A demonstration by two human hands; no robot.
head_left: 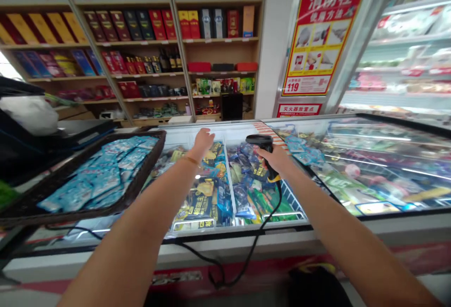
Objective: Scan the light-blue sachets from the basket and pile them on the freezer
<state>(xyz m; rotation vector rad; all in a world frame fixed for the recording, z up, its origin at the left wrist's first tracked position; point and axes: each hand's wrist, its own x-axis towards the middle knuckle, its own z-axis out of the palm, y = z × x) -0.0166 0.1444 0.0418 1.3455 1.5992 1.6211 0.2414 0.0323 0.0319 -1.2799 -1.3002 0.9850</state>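
My right hand (279,160) is wrapped round the handle of a black barcode scanner (259,139), held above the chest freezer (243,128). From its handle a black cable (254,243) runs down over the freezer's front edge. My left hand (203,141) reaches over the left part of the freezer, its fingers apart and nothing seen in them. Beneath both hands lie frozen packs (206,199) in blue and yellow bags, and green and purple packs (260,199) in wire baskets with a white divider (229,180) between.
A dark wicker tray (141,175) of blue sachets (102,171) stands at left. More blue packs (305,149) lie on the right freezer glass (352,175). Behind are shelves (141,44) of boxed bottles, a red and yellow sign (326,39) and a blurred display case (408,53).
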